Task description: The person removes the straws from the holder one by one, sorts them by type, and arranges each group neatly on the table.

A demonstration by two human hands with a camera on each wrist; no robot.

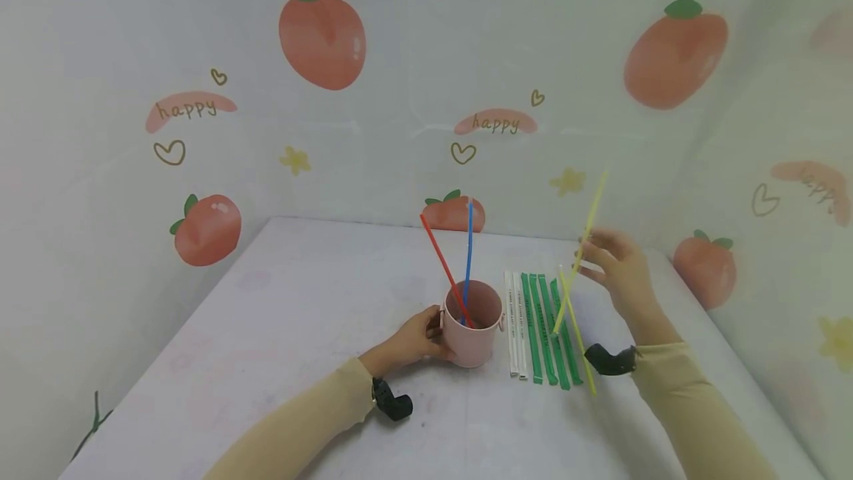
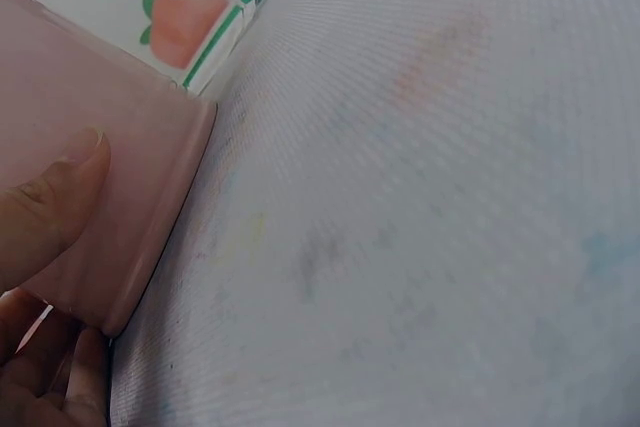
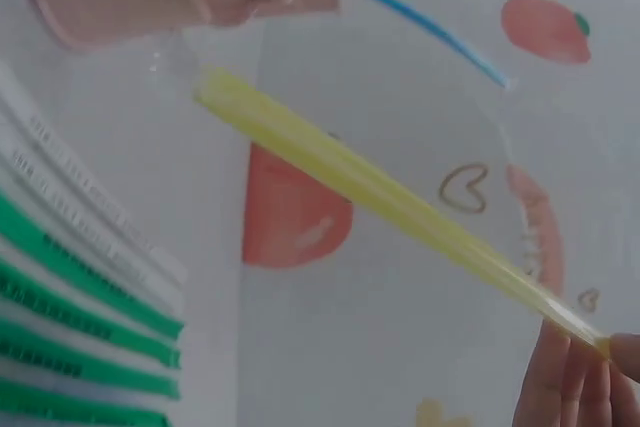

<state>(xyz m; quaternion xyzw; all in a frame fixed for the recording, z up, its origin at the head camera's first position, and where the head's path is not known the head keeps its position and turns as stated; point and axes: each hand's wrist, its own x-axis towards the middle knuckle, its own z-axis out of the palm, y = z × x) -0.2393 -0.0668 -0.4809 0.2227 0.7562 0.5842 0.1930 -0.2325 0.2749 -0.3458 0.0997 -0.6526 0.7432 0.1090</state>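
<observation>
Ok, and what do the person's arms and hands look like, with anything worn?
The left sleeve and right sleeve are long, plain beige. Small, black, bent-shaped devices sit by the cuffs: left device, right device. The left hand and right hand are ungloved.

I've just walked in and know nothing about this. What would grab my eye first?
Probably the yellow straw slanting upward, pinched in the right hand. Next comes the pink cup, gripped by the left hand, with a red straw and a blue straw sticking out. Behind, large red fruit prints brighten the pale backdrop.
</observation>
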